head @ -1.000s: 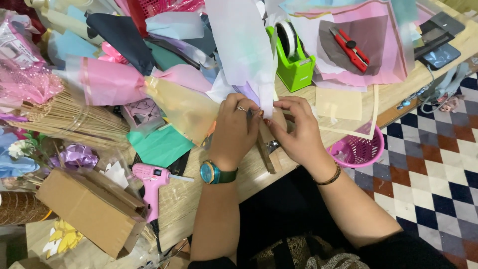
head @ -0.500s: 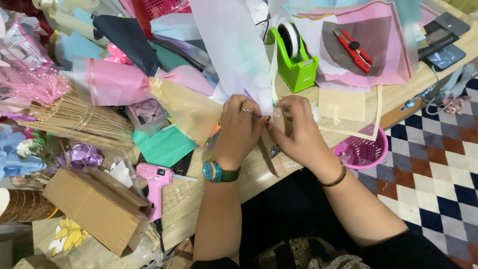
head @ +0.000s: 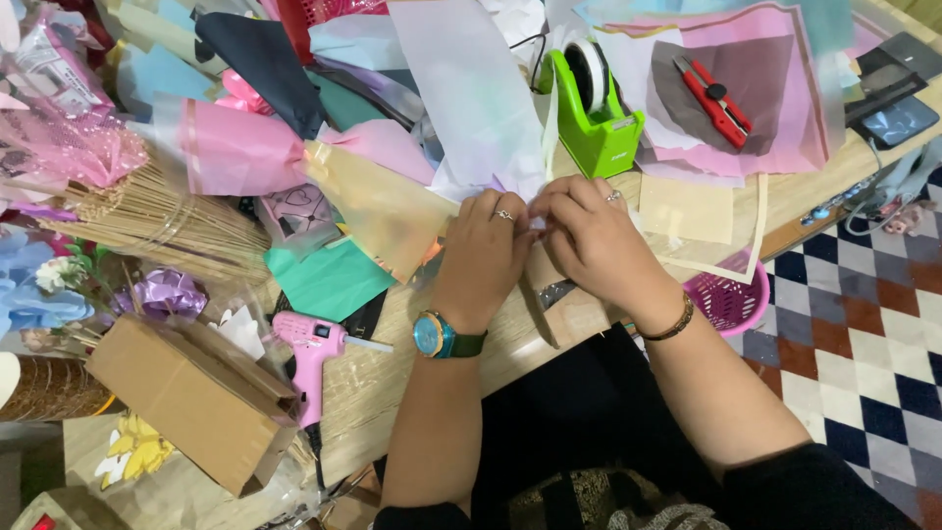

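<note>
Pale paper sheet (head: 471, 88) pinched by both hands (head: 540, 245) near table edge (head: 549, 344).

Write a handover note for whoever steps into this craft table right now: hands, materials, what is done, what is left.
Left hand: fingers pinched on the lower edge of the pale paper sheet, at the table edge.
Right hand: pinching the same spot, fingertips meeting the left's.
Nearby: green tape dispenser just behind the hands, red cutter on the pink sheets to the right, pink glue gun to the left beside the cardboard box, pink basket at the right wrist.
Done: sheet gathered between both hands.
Left: what is being fixed at the pinch is hidden by the fingers.
</note>
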